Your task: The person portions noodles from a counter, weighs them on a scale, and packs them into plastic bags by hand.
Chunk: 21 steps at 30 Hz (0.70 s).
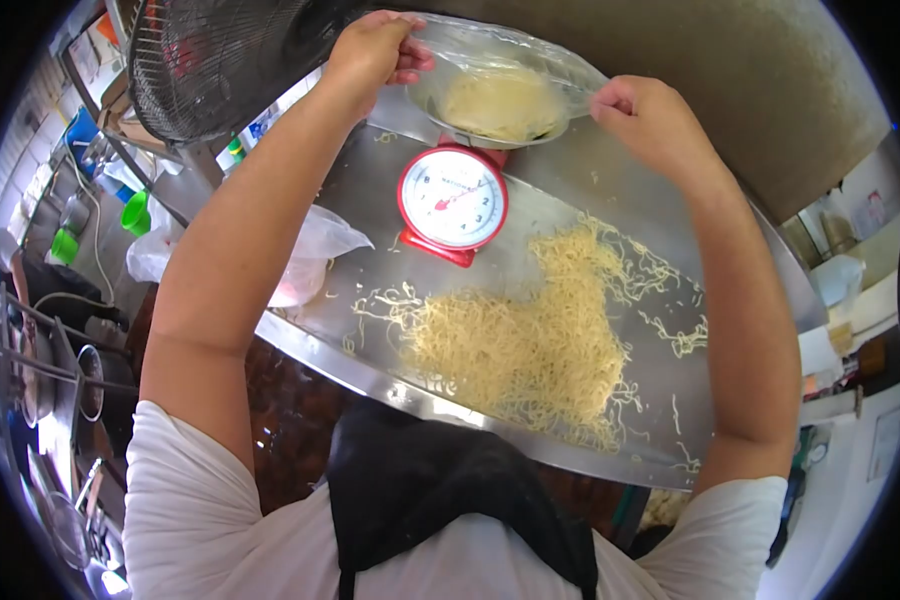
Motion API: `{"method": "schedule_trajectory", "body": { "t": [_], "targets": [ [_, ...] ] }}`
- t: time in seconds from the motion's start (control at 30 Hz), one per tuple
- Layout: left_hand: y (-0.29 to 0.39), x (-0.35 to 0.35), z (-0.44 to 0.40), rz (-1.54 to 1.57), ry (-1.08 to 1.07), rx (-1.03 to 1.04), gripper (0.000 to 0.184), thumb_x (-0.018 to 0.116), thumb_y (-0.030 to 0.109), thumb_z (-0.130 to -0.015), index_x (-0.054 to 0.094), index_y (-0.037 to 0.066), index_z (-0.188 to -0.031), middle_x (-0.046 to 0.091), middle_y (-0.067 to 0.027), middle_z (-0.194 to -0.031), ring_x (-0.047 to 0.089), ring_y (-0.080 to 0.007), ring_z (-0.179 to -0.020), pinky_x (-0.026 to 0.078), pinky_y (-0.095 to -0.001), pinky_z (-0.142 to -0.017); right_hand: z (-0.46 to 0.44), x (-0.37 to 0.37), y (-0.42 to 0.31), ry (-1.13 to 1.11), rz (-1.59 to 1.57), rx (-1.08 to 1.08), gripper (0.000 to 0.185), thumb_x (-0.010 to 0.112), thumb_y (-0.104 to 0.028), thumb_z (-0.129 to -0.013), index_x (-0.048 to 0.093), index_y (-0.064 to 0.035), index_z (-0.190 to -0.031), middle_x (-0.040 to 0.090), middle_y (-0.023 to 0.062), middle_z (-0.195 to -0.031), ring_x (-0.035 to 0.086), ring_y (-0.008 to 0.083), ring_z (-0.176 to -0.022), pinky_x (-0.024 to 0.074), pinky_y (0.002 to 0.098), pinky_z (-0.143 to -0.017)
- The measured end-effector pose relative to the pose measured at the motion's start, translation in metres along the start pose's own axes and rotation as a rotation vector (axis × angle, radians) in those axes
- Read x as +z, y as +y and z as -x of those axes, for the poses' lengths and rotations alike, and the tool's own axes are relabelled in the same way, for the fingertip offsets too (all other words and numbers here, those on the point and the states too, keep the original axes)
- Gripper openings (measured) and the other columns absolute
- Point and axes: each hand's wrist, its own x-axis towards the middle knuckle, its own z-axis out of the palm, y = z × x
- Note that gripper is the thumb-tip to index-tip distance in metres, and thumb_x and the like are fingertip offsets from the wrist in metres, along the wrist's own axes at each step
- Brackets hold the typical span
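A clear plastic bag with pale noodles [505, 103] inside rests in the pan on top of the red kitchen scale [453, 197], whose round white dial faces me. My left hand [380, 50] pinches the bag's upper left edge. At the bag's right corner, my right hand [635, 105] has its fingers closed on the plastic. Nearer to me, a wide heap of loose yellow noodles [530, 340] lies on the steel table [370, 215], with stray strands around it.
Left of the scale sits a white plastic bag [305, 260], partly behind my left forearm. A large fan [220, 65] stands at the upper left. Racks with green cups [135, 212] and pans are farther left. The table's raised metal edge [370, 378] runs before my apron.
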Motion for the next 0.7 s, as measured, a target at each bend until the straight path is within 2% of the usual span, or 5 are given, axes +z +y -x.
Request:
{"method": "schedule_trajectory", "body": {
  "t": [0.27,0.4,0.5,0.6,0.7],
  "targets": [
    [-0.012,-0.003,0.010,-0.004,-0.097,-0.018,0.024,0.059,0.022,-0.089,0.057,0.007,-0.107,0.064,-0.0034,-0.077,0.063,-0.0111,-0.066,0.049,-0.0224,-0.057,0.010,-0.003,-0.015,0.059,-0.178,-0.034,0.025,0.065,-0.021,-0.080,0.066,-0.0014,-0.096,0.067,0.0095,-0.084,0.061,0.0175,-0.072,0.0490,0.0306,-0.068],
    [-0.015,-0.002,0.016,-0.004,-0.139,-0.016,0.027,0.061,0.021,-0.088,0.057,0.006,-0.110,0.065,-0.0045,-0.078,0.064,-0.0111,-0.066,0.048,-0.0227,-0.056,0.005,-0.004,-0.039,0.303,-0.226,-0.019,0.023,0.064,-0.020,-0.084,0.066,-0.0005,-0.096,0.066,0.0073,-0.080,0.058,0.0133,-0.070,0.0477,0.0271,-0.066],
    [-0.017,-0.002,0.021,-0.008,-0.162,-0.025,0.027,0.062,0.022,-0.088,0.057,0.005,-0.108,0.065,-0.0043,-0.078,0.064,-0.0106,-0.066,0.047,-0.0231,-0.055,-0.005,-0.013,-0.061,0.241,-0.138,-0.052,0.021,0.064,-0.019,-0.083,0.066,0.0000,-0.092,0.064,0.0071,-0.075,0.057,0.0114,-0.067,0.0470,0.0269,-0.064],
    [-0.019,0.000,0.023,0.012,-0.158,-0.030,0.023,0.062,0.023,-0.088,0.061,0.005,-0.102,0.064,-0.0034,-0.076,0.063,-0.0103,-0.065,0.047,-0.0231,-0.055,-0.014,-0.010,-0.081,-0.060,0.040,-0.047,0.019,0.064,-0.017,-0.081,0.066,0.0001,-0.088,0.064,0.0099,-0.072,0.060,0.0153,-0.065,0.0473,0.0296,-0.063],
    [-0.023,-0.002,0.021,0.028,-0.158,-0.024,0.022,0.062,0.025,-0.088,0.063,0.005,-0.094,0.063,-0.0023,-0.073,0.062,-0.0100,-0.063,0.046,-0.0233,-0.055,-0.021,0.012,-0.091,-0.219,0.079,-0.169,0.018,0.063,-0.015,-0.079,0.066,-0.0003,-0.089,0.065,0.0146,-0.077,0.063,0.0248,-0.069,0.0485,0.0346,-0.066]
  ]
}}
